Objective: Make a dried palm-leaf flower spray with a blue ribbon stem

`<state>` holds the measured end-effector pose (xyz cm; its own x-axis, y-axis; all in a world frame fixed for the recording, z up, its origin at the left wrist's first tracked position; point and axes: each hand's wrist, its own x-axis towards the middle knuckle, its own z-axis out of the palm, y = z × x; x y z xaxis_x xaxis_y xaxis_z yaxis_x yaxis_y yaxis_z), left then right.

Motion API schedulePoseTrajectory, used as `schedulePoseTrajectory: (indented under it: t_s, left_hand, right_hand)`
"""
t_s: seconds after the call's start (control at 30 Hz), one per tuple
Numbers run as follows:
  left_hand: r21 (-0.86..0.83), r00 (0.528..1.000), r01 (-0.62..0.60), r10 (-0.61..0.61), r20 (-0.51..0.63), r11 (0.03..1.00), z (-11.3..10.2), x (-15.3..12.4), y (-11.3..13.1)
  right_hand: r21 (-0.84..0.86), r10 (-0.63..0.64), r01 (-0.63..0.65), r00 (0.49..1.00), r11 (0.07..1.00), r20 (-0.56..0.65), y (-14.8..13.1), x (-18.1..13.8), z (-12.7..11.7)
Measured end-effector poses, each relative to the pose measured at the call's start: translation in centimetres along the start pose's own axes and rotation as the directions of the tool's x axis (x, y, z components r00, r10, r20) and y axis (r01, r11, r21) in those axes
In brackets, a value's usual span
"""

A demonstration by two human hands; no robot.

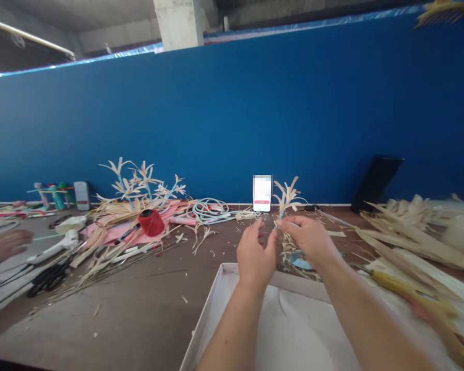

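Note:
A pale flower of dried husk strips (288,196) stands upright on a thin light-blue stem above the table. My right hand (309,238) pinches that stem just under the petals. Close by on the left is my left hand (256,253), its fingers curved and thumb apart; the thumb tip is beside the stem's lower end, and whether it touches cannot be made out. Below both forearms lies a shallow white box lid (294,330). Scraps of husk and a blue piece of tape or paper (300,260) are on the table past the lid.
Finished-looking husk flowers (145,180), a red thread cone (151,222), coiled pale-blue cord (209,210), black scissors (50,275) and a white glue gun (58,248) are left. A phone (262,194) leans ahead. Husks (421,232) and a yellow-handled tool (410,291) lie right. Another person's hand (7,247) is far left.

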<state>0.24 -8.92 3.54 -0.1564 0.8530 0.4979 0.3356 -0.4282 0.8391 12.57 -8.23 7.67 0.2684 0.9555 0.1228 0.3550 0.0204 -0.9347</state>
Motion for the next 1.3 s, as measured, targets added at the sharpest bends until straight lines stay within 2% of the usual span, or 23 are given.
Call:
schedulePoseTrajectory:
  t_s: [0.07,0.17,0.3,0.4,0.5,0.77,0.97,1.13,1.3]
  left_hand:
    - [-0.161,0.990,0.140,-0.132,0.055,0.977,-0.1,0.4,-0.2]
    - [-0.324,0.939,0.330,-0.272,0.213,0.887,-0.2,1.0,-0.6]
    - [-0.478,0.875,0.467,-0.311,0.372,0.744,-0.3,1.1,-0.6]
    - [-0.537,0.846,0.523,-0.326,0.422,0.662,-0.5,1.0,-0.6]
    - [-0.564,0.834,0.546,-0.335,0.439,0.619,-0.6,1.1,-0.6]
    - [-0.538,0.876,0.482,-0.370,0.310,0.692,-0.2,1.0,-0.3]
    - [-0.457,0.911,0.413,-0.359,0.203,0.788,-0.1,0.8,-0.1]
    - [-0.354,0.950,0.308,-0.303,0.072,0.883,0.1,0.5,0.0]
    - [-0.225,0.974,0.210,-0.224,-0.039,0.951,0.1,0.2,0.2]
  right_hand:
    - [-0.001,-0.001,0.001,1.000,1.000,0.015,-0.1,0.0,-0.2]
    - [-0.050,-0.021,0.022,0.999,0.998,0.024,-0.2,-0.1,-0.3]
    - [-0.067,-0.051,0.054,0.998,0.996,0.044,-0.3,-0.3,-0.2]
    - [-0.064,-0.059,0.065,0.994,0.996,0.089,-0.2,-0.4,-0.1]
    - [-0.066,-0.068,0.077,0.989,0.995,0.129,-0.3,-0.4,-0.1]
    - [-0.035,-0.057,0.063,0.986,0.997,0.155,-1.8,-1.2,-0.1]
    - [0.002,-0.075,0.075,0.987,0.997,0.143,-1.0,-1.0,0.2]
    - [-0.074,-0.107,0.112,0.992,0.991,0.072,-0.5,-0.9,0.8]
    - [-0.172,-0.158,0.171,0.984,0.970,0.088,-0.9,-1.3,1.0]
